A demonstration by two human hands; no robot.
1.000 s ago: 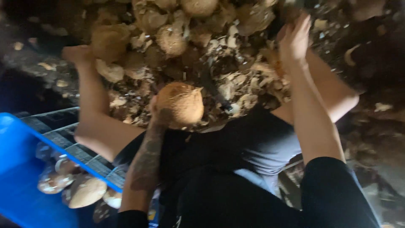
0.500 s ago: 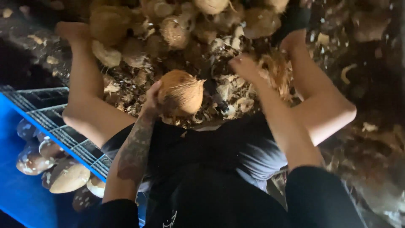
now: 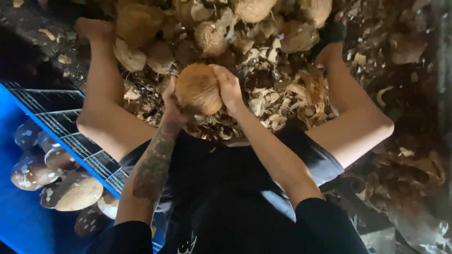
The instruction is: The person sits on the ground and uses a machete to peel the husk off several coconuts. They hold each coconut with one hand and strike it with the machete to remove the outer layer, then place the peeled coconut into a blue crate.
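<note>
A brown husked coconut (image 3: pixel 197 89) is held between both of my hands in the middle of the view. My left hand (image 3: pixel 172 106) grips its left side, below a tattooed forearm. My right hand (image 3: pixel 228 87) wraps its right side. Behind it lies a heap of more coconuts (image 3: pixel 212 37) and loose husk scraps (image 3: pixel 273 101). My bare knees spread out on either side of the heap, with dark shorts below.
A blue plastic crate (image 3: pixel 61 127) stands at the lower left and holds several peeled coconuts (image 3: pixel 70 193). Husk litter and dark wet ground (image 3: pixel 405 56) spread to the right.
My right hand came down from the far pile and closed on the coconut, which my left hand held alone before. The view shifted slightly right.
</note>
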